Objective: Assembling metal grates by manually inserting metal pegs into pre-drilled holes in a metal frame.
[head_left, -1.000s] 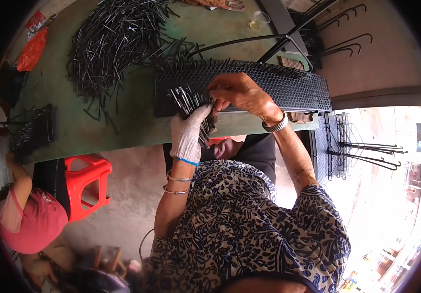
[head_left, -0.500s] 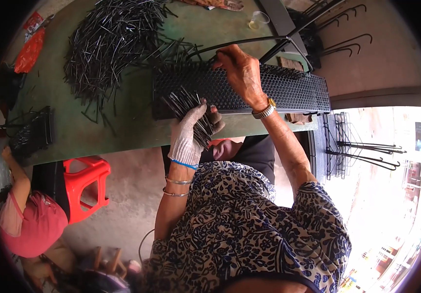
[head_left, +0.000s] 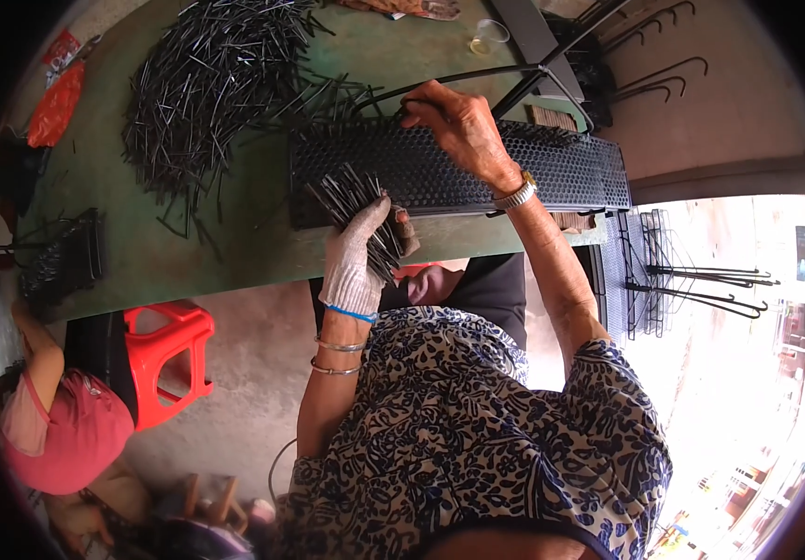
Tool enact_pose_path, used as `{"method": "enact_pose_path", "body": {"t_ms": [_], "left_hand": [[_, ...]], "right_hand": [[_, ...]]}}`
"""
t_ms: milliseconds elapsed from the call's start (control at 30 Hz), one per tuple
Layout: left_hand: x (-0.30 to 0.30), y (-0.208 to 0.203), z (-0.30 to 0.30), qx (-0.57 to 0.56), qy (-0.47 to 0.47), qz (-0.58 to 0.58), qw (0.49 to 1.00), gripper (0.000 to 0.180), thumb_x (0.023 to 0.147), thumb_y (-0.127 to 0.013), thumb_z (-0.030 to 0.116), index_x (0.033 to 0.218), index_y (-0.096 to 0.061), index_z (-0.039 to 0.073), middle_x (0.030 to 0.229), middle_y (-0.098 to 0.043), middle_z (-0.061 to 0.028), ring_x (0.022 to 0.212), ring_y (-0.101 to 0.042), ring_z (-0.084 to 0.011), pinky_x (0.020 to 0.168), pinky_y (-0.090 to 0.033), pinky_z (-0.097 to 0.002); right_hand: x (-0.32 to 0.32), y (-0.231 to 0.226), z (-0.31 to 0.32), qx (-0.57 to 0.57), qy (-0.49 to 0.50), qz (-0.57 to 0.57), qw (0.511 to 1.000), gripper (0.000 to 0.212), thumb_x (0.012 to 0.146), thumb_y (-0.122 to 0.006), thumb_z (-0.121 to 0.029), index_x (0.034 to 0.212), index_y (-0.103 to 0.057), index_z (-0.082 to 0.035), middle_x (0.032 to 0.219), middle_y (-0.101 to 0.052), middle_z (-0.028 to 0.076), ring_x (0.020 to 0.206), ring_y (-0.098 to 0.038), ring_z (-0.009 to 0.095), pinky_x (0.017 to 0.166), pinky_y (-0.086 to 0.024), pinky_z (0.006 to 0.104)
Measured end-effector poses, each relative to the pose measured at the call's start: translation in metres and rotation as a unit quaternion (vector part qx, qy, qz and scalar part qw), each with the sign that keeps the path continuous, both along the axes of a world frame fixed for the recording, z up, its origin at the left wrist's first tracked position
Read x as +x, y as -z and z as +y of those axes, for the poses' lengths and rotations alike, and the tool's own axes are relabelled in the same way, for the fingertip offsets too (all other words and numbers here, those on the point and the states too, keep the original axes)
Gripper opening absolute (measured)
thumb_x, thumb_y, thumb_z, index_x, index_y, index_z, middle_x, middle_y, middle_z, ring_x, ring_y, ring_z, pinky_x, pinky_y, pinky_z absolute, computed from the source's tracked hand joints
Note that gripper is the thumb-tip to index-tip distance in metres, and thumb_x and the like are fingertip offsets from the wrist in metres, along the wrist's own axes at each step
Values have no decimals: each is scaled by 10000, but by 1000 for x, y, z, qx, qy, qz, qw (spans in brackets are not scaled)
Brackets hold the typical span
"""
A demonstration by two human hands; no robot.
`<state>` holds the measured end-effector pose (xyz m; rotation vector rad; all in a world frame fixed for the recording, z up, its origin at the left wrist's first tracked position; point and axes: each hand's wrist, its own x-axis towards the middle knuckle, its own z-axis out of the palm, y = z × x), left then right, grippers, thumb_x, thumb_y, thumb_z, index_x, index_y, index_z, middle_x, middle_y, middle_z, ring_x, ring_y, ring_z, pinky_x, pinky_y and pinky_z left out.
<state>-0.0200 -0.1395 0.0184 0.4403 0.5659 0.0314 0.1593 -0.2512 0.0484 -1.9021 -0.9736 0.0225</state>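
Observation:
My left hand (head_left: 356,247), in a pale knitted glove with a blue cuff edge, is wrapped round a bundle of thin black rods (head_left: 344,196) that fan out beyond the thumb. Just beyond it, a long black perforated panel (head_left: 552,173) with a honeycomb of holes lies across the table. My bare right hand (head_left: 468,135), a watch at its wrist, reaches over the panel. Its thumb and fingers are pinched together at the far edge, where short black rods stand in a row. Whatever is between those fingertips is too small and dark to name.
A large heap of black rods (head_left: 206,93) covers the far left of the green table (head_left: 248,233). A black bar frame (head_left: 522,91) rises behind the panel. A clear cup (head_left: 488,39) stands at the back. Left are a red stool (head_left: 171,359) and another person in pink (head_left: 76,429).
My right hand has shifted very slightly left and nearer the far edge of the panel, its fingers still pinched. The left hand keeps its bundle in nearly the same place.

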Motion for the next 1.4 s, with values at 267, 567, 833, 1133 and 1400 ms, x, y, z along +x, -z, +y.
{"method": "enact_pose_path", "body": {"t_ms": [267,567,833,1133,1400], "left_hand": [[-2,-6,0,-1,12,10,1000,131,904,-622,112,968,-595,1,795,-638,-127,637,-644,-228,540,-563,-327],[-2,2,-3,23,26,7,999,123,913,-617,123,979,-605,19,787,-630,-104,656,-613,-205,572,-535,-339],[-5,-2,-4,8,28,8,1000,119,924,-614,147,989,-603,47,805,-612,-91,679,-593,-201,608,-522,-344],[-3,-3,-7,22,43,15,999,153,910,-635,168,967,-609,29,816,-644,-96,699,-639,-210,596,-547,-354],[-1,-3,-12,8,50,-5,999,133,919,-621,153,964,-611,28,821,-645,-104,696,-642,-216,595,-553,-356]], "right_hand": [[6,-9,-1,-50,-24,-6,998,141,925,-593,-69,1033,-628,14,821,-700,90,773,-698,144,656,-523,266],[7,-8,0,-10,-73,-55,996,131,900,-632,-77,997,-651,9,831,-703,98,773,-694,165,674,-528,281],[11,-7,1,-9,-52,-16,998,132,896,-636,-81,994,-648,6,819,-700,104,764,-694,171,665,-528,293],[2,12,1,-10,-6,-156,988,113,847,-662,-86,948,-682,-39,827,-670,110,749,-668,260,658,-520,337],[-3,17,13,-90,113,-163,976,167,830,-678,-239,954,-733,-141,846,-662,107,751,-653,293,645,-511,384]]}}
